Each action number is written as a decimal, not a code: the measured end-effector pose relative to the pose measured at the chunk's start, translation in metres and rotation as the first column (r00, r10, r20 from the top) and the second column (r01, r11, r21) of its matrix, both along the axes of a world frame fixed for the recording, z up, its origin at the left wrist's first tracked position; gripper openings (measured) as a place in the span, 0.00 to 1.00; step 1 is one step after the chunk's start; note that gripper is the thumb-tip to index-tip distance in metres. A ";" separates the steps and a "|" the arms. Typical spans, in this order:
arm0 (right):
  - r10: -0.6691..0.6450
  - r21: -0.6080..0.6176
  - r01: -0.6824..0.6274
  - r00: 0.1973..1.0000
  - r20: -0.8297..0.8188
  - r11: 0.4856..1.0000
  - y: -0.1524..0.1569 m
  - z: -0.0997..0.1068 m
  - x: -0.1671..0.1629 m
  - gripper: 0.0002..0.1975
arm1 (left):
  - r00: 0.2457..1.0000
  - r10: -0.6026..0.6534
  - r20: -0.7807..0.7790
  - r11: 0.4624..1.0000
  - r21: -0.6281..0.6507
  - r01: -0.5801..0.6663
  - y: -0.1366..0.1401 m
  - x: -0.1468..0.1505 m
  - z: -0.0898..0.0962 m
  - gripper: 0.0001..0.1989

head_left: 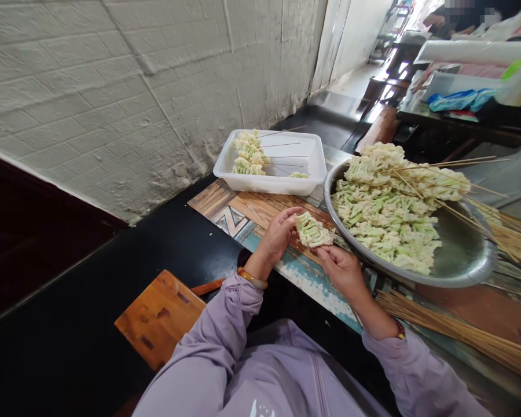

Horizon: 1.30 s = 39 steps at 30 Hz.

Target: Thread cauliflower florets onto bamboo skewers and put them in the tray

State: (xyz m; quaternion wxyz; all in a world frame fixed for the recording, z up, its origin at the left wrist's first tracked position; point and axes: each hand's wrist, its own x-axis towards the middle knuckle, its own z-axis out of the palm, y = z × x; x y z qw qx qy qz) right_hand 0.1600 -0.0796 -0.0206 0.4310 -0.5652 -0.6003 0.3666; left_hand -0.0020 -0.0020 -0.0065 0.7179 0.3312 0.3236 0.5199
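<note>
Between my two hands is a cluster of pale green-white cauliflower florets (312, 230), held just above the table's edge. My left hand (280, 234) has its fingers closed on the upper left side of it. At its lower right, my right hand (341, 267) pinches with thumb and finger; whether a skewer is in that pinch is too small to tell. Right of my hands stands a wide metal basin (464, 249) with loose cauliflower (386, 226) and several skewered pieces. Behind my hands, a white plastic tub (269, 184) holds skewered cauliflower (248, 153).
A bundle of thin bamboo skewers (455, 330) lies on the patterned table (312, 289) below the basin. A wooden stool (160, 318) stands at the left, near a white brick-patterned wall (113, 98). At the far right a person (464, 20) is behind another cluttered table (460, 121).
</note>
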 end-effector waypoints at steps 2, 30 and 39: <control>0.007 0.006 -0.007 1.000 -0.014 1.000 0.000 0.001 0.000 0.18 | 0.999 -0.019 0.037 1.000 -0.008 0.019 0.000 -0.001 0.002 0.22; -0.009 0.215 -0.052 0.962 0.274 0.975 0.000 0.002 0.004 0.14 | 0.996 -0.081 -0.042 0.996 0.019 0.082 -0.003 -0.001 0.002 0.16; -0.083 0.317 -0.050 0.916 0.391 0.947 0.005 0.003 -0.002 0.13 | 0.996 -0.049 -0.069 0.996 0.067 0.054 0.002 -0.002 -0.006 0.15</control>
